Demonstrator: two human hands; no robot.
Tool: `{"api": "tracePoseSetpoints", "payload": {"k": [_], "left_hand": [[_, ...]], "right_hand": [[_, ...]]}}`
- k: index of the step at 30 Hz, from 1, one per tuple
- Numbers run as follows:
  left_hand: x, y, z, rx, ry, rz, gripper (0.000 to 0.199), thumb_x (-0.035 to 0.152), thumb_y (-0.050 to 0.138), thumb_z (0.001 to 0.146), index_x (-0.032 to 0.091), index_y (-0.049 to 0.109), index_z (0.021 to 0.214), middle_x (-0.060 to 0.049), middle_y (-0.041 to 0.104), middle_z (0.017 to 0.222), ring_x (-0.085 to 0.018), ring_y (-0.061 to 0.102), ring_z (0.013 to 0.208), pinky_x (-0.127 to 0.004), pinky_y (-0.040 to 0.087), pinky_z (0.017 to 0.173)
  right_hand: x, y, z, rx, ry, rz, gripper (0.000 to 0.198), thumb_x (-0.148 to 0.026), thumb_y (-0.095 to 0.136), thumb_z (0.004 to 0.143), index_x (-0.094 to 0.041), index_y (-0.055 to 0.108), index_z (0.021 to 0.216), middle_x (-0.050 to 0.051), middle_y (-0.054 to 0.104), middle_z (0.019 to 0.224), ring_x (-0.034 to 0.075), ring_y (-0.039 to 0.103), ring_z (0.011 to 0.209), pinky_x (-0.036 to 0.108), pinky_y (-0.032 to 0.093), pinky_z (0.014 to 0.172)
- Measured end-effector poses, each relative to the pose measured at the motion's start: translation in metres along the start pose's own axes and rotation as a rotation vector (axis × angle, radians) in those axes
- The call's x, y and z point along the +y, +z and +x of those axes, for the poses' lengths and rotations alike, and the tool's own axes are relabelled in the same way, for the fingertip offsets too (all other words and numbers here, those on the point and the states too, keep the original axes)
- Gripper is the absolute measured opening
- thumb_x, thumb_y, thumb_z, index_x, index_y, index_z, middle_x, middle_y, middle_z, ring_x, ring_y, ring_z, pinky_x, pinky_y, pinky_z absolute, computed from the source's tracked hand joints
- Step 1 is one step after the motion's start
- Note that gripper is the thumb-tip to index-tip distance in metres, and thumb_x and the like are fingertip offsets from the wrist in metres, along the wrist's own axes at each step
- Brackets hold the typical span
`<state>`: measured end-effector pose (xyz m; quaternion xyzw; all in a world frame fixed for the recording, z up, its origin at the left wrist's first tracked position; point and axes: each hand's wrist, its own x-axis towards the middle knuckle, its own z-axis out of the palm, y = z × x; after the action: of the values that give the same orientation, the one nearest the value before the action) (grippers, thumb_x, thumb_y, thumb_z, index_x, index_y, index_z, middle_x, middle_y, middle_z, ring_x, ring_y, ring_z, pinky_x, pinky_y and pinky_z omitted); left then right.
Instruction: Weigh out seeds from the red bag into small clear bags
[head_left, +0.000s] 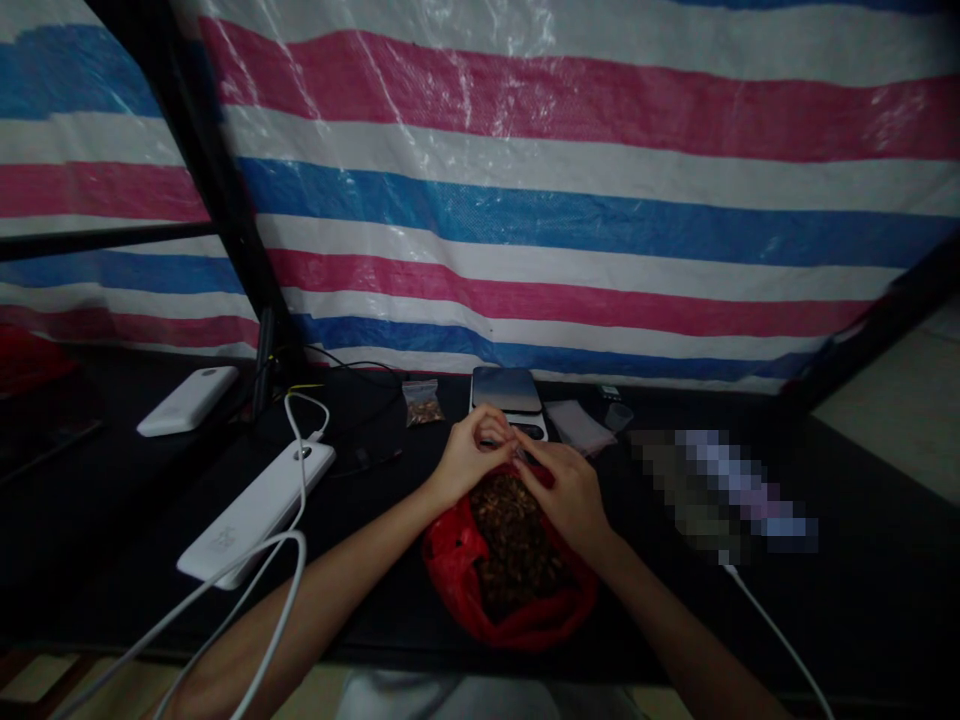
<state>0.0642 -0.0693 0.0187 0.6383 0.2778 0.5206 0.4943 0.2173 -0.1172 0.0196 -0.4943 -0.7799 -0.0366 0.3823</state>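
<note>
My left hand point(480, 452) and my right hand point(566, 485) meet over the far edge of a red plastic bag point(454, 570). Both have their fingertips pinched close together; whatever is between them is too small and dark to make out. The bag stands open with its rim rolled down, full of small brownish pieces point(517, 560) whose kind I cannot tell. Just beyond my fingers sits a small digital scale point(506, 390) with a dark square plate. To its left lies a small zip bag point(424, 403) holding similar brownish pieces. Flat transparent plastic bags point(577, 425) lie to its right.
A white power bank point(255, 515) with white cables is on the left of the black table point(390, 610), and another white block point(187, 400) lies farther back. At right, a blurred-out object point(727, 490) has a white cable. Striped sheeting point(525, 230) hangs behind, beside dark frame bars.
</note>
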Motion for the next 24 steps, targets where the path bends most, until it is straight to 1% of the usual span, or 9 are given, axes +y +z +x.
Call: {"api": "tracePoseSetpoints", "payload": {"k": [4,7,9,12,16,21,24], "left_hand": [[-0.0025,-0.0003,-0.0013,-0.042,-0.02,0.107,0.021,0.032,0.066,0.074,0.013,0.06,0.079,-0.003,0.062,0.073,-0.012,0.061,0.067,-0.021,0.048,0.064],[-0.0004,-0.0031,-0.0009,-0.107,-0.084,0.119,0.027,0.039,0.064,0.075,0.013,0.064,0.077,-0.003,0.063,0.069,-0.011,0.058,0.057,-0.021,0.046,0.055],[0.0019,-0.0044,-0.0004,-0.116,-0.099,0.125,0.029,0.041,0.064,0.074,0.012,0.064,0.075,-0.002,0.06,0.063,-0.01,0.053,0.05,-0.02,0.042,0.049],[0.0044,-0.0049,0.0001,-0.077,-0.04,0.177,0.03,0.041,0.064,0.074,0.012,0.064,0.07,0.0,0.057,0.058,-0.009,0.049,0.05,-0.019,0.037,0.048],[0.0042,-0.0045,-0.0008,-0.027,0.013,0.228,0.031,0.04,0.062,0.076,0.012,0.061,0.065,0.002,0.052,0.053,-0.007,0.043,0.049,-0.019,0.032,0.048],[0.0049,-0.0041,-0.0026,-0.114,0.024,0.285,0.03,0.041,0.059,0.079,0.013,0.064,0.07,0.002,0.053,0.054,-0.008,0.044,0.047,-0.019,0.032,0.048],[0.0073,-0.0035,-0.0028,-0.126,0.007,0.285,0.031,0.043,0.058,0.079,0.013,0.063,0.069,0.002,0.054,0.055,-0.008,0.046,0.046,-0.019,0.034,0.048]], "right_hand": [[0.0013,0.0001,-0.0009,0.01,-0.036,-0.051,0.032,-0.019,0.048,0.087,-0.019,0.06,0.116,0.006,0.069,0.102,0.018,0.064,0.089,0.034,0.049,0.081],[0.0012,-0.0013,0.0011,0.009,-0.073,-0.046,0.031,-0.019,0.047,0.088,-0.022,0.059,0.116,0.004,0.069,0.103,0.017,0.064,0.09,0.035,0.046,0.086],[0.0001,-0.0022,0.0019,0.025,-0.073,-0.036,0.03,-0.021,0.049,0.087,-0.023,0.06,0.115,0.003,0.069,0.102,0.017,0.064,0.09,0.036,0.045,0.088],[-0.0016,-0.0031,0.0019,0.068,-0.03,-0.013,0.026,-0.025,0.052,0.086,-0.022,0.063,0.11,0.004,0.07,0.099,0.018,0.064,0.089,0.036,0.046,0.084],[-0.0013,-0.0036,0.0012,0.116,0.038,0.028,0.02,-0.026,0.053,0.086,-0.022,0.069,0.097,0.003,0.073,0.088,0.018,0.066,0.078,0.033,0.048,0.074],[0.0016,-0.0027,0.0004,0.061,0.07,0.021,0.016,-0.028,0.056,0.083,-0.025,0.071,0.089,0.001,0.073,0.085,0.018,0.067,0.076,0.032,0.049,0.072],[0.0033,-0.0017,0.0004,0.044,0.115,0.058,0.017,-0.029,0.056,0.083,-0.026,0.071,0.09,0.001,0.073,0.088,0.019,0.067,0.078,0.032,0.05,0.074]]}}
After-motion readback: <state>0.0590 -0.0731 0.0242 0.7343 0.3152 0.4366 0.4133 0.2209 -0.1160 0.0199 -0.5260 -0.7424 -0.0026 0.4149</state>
